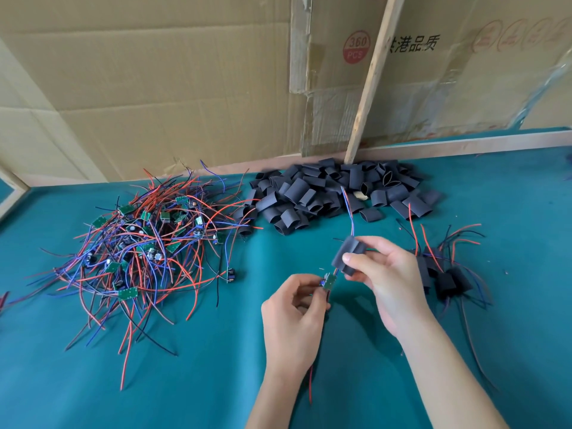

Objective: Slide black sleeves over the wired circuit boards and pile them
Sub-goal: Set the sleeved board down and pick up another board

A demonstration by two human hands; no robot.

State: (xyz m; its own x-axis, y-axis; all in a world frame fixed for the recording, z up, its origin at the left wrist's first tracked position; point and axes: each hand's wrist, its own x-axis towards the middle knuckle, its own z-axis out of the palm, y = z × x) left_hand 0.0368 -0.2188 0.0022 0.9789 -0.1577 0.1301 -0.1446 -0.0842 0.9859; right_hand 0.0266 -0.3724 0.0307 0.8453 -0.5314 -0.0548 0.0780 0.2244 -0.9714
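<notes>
My left hand (pixel 297 308) pinches a small green circuit board (pixel 328 281) by its lower end. The board's red and blue wires run up through a black sleeve (pixel 348 253) and come out of its top. My right hand (pixel 383 274) grips that sleeve between thumb and fingers, just above and to the right of the board. A tangled heap of bare wired boards (pixel 139 243) lies at the left. Loose black sleeves (pixel 334 193) are heaped at the back centre. A small pile of sleeved boards (pixel 445 274) lies at the right.
All of it sits on a teal felt table (pixel 201 366) with a wooden rail along its back edge. Cardboard sheets (pixel 154 88) and a leaning wooden slat (pixel 371 82) stand behind the rail.
</notes>
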